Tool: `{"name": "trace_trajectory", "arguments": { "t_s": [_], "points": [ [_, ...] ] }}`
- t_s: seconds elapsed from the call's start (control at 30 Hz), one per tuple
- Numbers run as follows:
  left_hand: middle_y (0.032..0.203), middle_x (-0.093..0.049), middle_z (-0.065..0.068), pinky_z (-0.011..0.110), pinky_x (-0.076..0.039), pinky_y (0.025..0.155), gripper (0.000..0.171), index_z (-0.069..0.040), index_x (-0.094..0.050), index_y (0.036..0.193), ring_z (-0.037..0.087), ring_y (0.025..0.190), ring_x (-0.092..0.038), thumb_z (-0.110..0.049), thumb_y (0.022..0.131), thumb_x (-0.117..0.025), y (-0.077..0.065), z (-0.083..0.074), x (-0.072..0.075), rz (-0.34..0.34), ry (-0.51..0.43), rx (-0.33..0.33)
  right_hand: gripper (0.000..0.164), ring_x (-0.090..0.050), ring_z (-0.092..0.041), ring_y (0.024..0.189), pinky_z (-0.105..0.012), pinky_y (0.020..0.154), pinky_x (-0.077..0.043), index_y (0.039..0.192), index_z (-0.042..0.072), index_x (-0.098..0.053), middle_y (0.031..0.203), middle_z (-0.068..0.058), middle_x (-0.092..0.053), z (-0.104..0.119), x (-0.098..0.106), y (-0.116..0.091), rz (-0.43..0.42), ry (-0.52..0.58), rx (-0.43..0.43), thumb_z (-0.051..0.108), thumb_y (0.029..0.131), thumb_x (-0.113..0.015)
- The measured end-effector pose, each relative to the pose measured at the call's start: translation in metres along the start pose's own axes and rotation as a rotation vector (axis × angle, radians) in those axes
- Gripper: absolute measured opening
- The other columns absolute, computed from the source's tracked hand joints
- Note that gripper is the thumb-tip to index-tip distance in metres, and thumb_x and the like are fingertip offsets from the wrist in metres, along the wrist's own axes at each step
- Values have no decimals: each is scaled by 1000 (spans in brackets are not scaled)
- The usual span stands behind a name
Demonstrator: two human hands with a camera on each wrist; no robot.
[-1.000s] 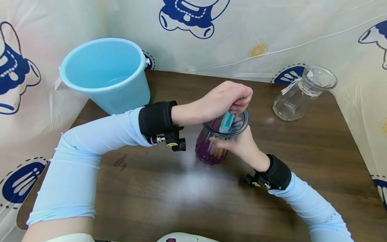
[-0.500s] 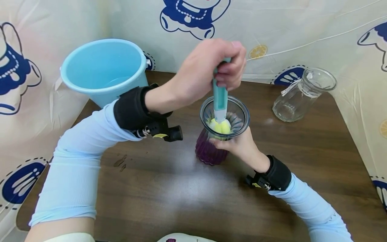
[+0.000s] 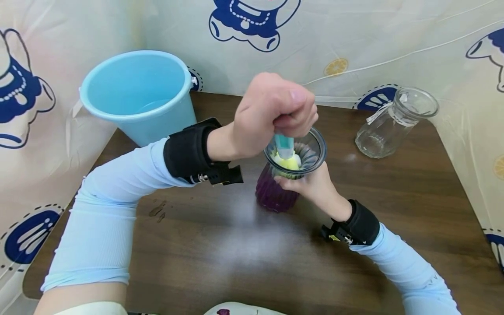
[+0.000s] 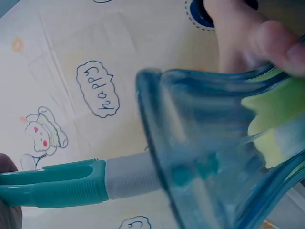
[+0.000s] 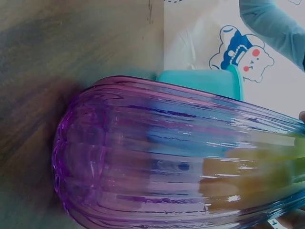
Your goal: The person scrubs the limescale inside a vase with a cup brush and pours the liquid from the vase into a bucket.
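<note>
My left hand (image 3: 275,116) grips the teal handle of a bottle brush (image 3: 284,146) from above. In the left wrist view the brush's ridged teal grip (image 4: 71,183) leads through a pale grey collar into the vase mouth. Its yellow-and-white sponge head (image 3: 290,162) sits in the neck. My right hand (image 3: 309,183) holds the fluted glass vase (image 3: 275,192) just under the rim, thumb on the near side. The vase, purple at its base and bluish at the mouth, leans on the table. The right wrist view looks along its purple body (image 5: 128,148), hand colour showing through.
A light blue bucket (image 3: 157,124) stands at the back left. At the back right is a clear glass bottle (image 3: 379,135) with a white string tie. Small wet marks (image 3: 157,209) lie on the brown table (image 3: 236,262). A white object (image 3: 242,309) shows at the front edge.
My left hand first pulled the brush up, bringing the sponge from deep in the vase into its neck. Since then the hand has dropped somewhat. My right hand keeps the vase in place.
</note>
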State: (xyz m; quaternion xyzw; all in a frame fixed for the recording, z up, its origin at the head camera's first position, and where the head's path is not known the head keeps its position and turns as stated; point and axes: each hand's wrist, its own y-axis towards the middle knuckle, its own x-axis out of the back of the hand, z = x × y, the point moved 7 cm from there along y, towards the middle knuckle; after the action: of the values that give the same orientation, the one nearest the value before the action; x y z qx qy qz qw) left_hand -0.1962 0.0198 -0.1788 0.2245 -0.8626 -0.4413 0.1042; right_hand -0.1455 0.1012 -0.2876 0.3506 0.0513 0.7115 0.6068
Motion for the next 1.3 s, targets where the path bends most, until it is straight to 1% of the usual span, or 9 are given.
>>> {"name": "trace_trajectory", "arguments": {
  "t_s": [0.13, 0.33, 0.47, 0.6, 0.8, 0.87, 1.0, 1.13, 1.3],
  "points": [
    [49, -29, -4, 29, -25, 42, 39, -15, -33, 49, 13, 40, -33, -20, 88, -33, -2, -12, -21, 31, 33, 20, 65, -52, -16, 91, -22, 79, -43, 112, -5, -48, 102, -12, -58, -4, 2, 0, -6, 23, 2, 3, 56, -81],
    [49, -24, 3, 27, -19, 48, 34, -3, -26, 52, 14, 44, -25, -10, 85, -27, -1, -33, -49, 76, 167, 98, 64, -49, -20, 80, -22, 70, -42, 106, -7, -42, 92, -12, -53, 3, 1, 1, 0, 49, -18, -5, 55, -80],
    [51, -23, 8, 24, -20, 51, 30, 1, -27, 54, 15, 47, -23, -3, 83, -24, -8, -25, -51, 90, 237, 159, 61, -51, -28, 80, -24, 71, -44, 105, -10, -42, 92, -20, -53, 19, 3, 3, 18, 60, -36, -9, 56, -77],
    [52, -22, 6, 24, -22, 53, 30, 2, -27, 55, 14, 50, -23, -1, 85, -24, -13, -15, -50, 114, 287, 248, 56, -51, -33, 79, -25, 71, -44, 102, -10, -43, 91, -24, -54, 27, 3, 4, 40, 51, -55, -11, 57, -76],
    [57, -19, -2, 23, -20, 54, 32, 5, -24, 58, 13, 52, -19, -5, 89, -25, -9, 2, -53, 159, 253, 444, 51, -51, -18, 79, -21, 72, -41, 99, -6, -46, 89, -16, -55, 16, 3, 2, 40, 28, -81, -7, 58, -77],
    [58, -19, -4, 23, -20, 54, 31, 6, -24, 59, 13, 52, -18, -4, 88, -25, -7, 3, -55, 170, 240, 470, 50, -50, -15, 78, -21, 71, -41, 98, -6, -46, 88, -15, -55, 17, 3, 2, 40, 22, -81, -7, 58, -77],
    [57, -20, -1, 22, -21, 53, 32, 5, -24, 58, 13, 50, -21, -3, 89, -26, -5, 2, -50, 124, 230, 491, 52, -50, -20, 78, -18, 71, -40, 99, -10, -44, 89, -20, -54, 27, 4, 3, 33, 21, -84, -10, 58, -76],
    [55, -21, 2, 23, -25, 50, 33, 5, -25, 57, 15, 47, -27, -1, 90, -25, 0, -4, -46, 79, 220, 450, 60, -48, -24, 79, -17, 70, -39, 105, -11, -42, 91, -21, -53, 28, 5, 2, 26, 19, -82, -9, 56, -77],
    [53, -24, 2, 25, -26, 48, 33, 5, -25, 58, 16, 45, -29, -1, 90, -23, 18, -20, -52, 124, 231, 334, 58, -47, -20, 79, -22, 70, -39, 104, -11, -44, 89, -20, -53, 31, 5, 4, 29, 3, -17, -7, 57, -78]
  ]
}}
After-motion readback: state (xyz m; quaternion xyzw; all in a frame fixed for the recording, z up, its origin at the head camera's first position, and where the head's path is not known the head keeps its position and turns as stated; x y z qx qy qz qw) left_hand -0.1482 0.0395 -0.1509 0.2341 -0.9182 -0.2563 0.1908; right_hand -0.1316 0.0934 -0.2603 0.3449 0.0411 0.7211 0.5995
